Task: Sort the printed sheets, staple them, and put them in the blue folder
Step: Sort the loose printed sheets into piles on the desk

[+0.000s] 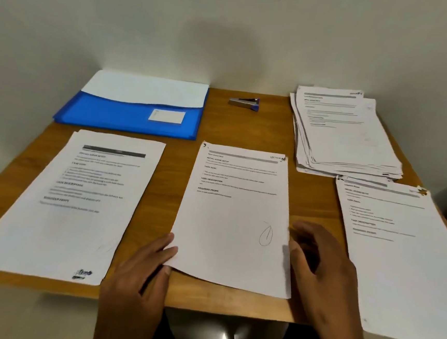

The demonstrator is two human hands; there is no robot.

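Nearest the camera, we record the left hand [142, 267] at the lower left corner of the middle sheet [235, 219], thumb on top and fingers at its edge, pinching that corner, which is lifted slightly off the wooden table [179, 162]. The right hand [317, 261] lies beside the sheet's right edge with fingers loosely extended and touching the edge; it holds nothing (the hand is blurred, so finer detail cannot be confirmed). We note a left sheet [79, 200] and a right sheet [401, 255] flat on either side, each apart from the middle one. Farther back, the untidy paper stack [344, 131] sits at the right rear, the stapler [245, 103] at centre rear, and the blue folder [133, 110] at the left rear against the wall, white paper showing from its top.
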